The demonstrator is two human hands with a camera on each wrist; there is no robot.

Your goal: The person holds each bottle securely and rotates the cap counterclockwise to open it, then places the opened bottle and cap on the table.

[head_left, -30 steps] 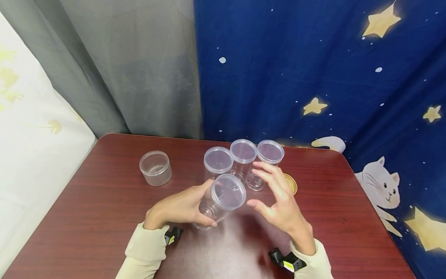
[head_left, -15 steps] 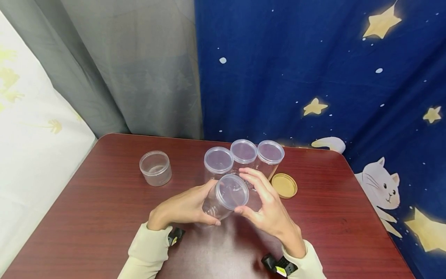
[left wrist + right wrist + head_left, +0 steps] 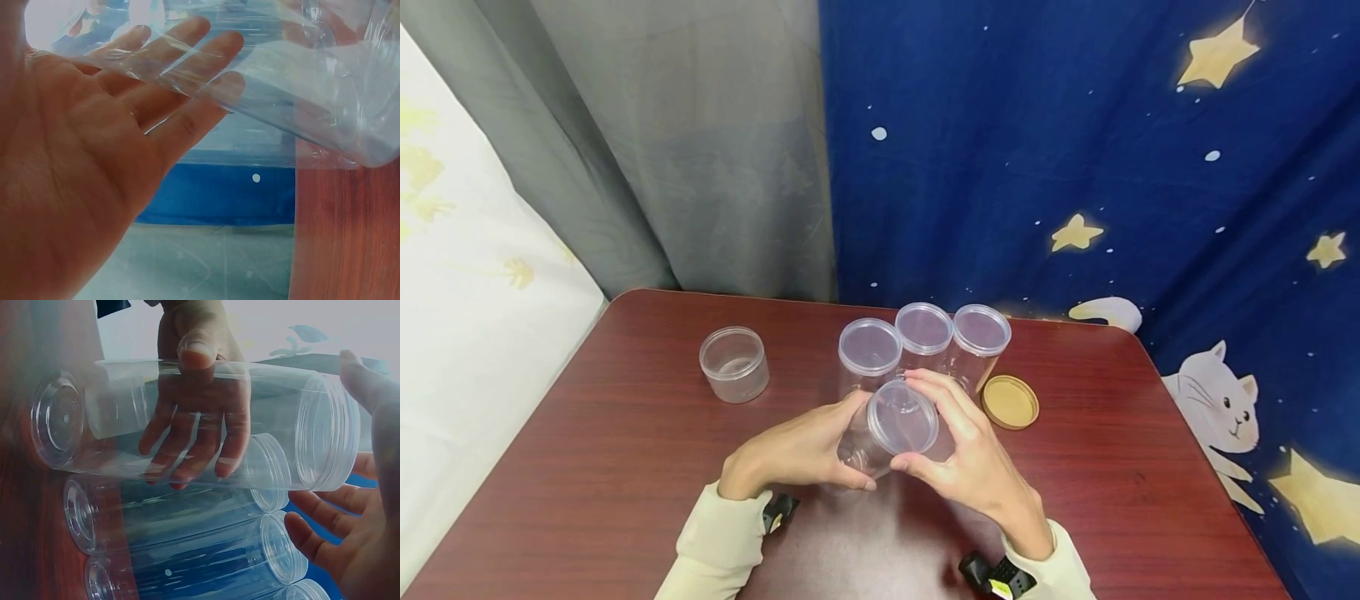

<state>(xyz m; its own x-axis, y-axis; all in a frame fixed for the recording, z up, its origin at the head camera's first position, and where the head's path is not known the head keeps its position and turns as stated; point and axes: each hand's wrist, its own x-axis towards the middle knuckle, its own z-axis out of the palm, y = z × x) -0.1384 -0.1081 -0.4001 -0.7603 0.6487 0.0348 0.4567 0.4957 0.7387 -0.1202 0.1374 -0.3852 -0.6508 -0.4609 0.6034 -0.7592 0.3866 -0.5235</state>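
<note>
Jar, tall and clear, up between both hands, just near side of three standing jars. Left hand has it round body: thumb one side, fingers behind. Right hand loosely spread about ringed top, thumb apart from it, nothing gripped. Looks like light, thin, smooth plastic; likely slippery, may dent if squeezed. Best hold: gentle wrap mid-body, firmer fingers on stiffer-looking rim. Base touching table? Cannot tell.
</note>
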